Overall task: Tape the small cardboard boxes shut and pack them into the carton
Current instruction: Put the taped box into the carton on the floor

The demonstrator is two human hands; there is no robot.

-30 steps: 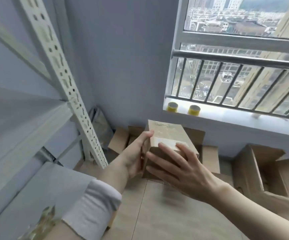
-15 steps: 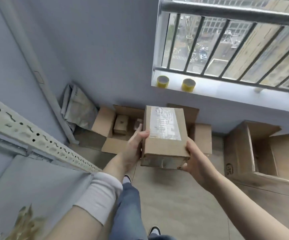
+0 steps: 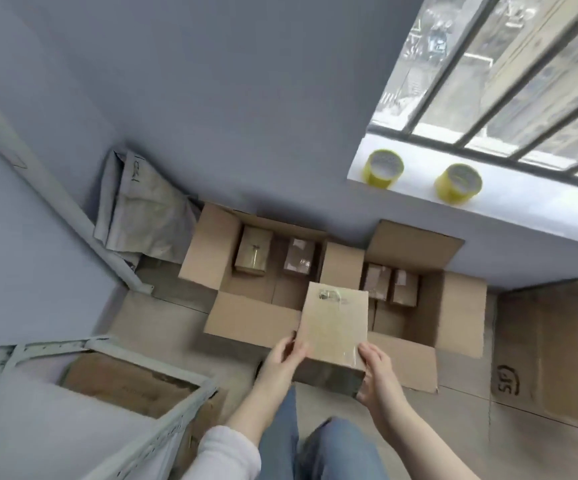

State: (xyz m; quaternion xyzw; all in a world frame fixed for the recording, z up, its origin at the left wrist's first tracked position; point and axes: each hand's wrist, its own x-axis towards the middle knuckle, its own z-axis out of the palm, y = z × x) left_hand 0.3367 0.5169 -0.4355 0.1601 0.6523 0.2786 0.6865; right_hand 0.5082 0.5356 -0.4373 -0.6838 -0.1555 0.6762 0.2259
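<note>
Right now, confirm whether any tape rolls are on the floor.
No. Both yellow tape rolls sit on the windowsill, above the open cartons.

Both hands (image 3: 282, 355) hold taped box (image 3: 334, 327) above open carton (image 3: 453, 306).

I am counting five small cardboard boxes: one held (image 3: 334, 327), two in the left carton (image 3: 251, 320) at (image 3: 253, 251) and (image 3: 299, 256), two in the right carton (image 3: 453, 306) at (image 3: 376, 282) and (image 3: 404, 287). A third carton (image 3: 543, 351) is sitting at right. Two yellow tape rolls (image 3: 382, 168) (image 3: 457, 183) are resting on the windowsill (image 3: 522, 202).
</note>
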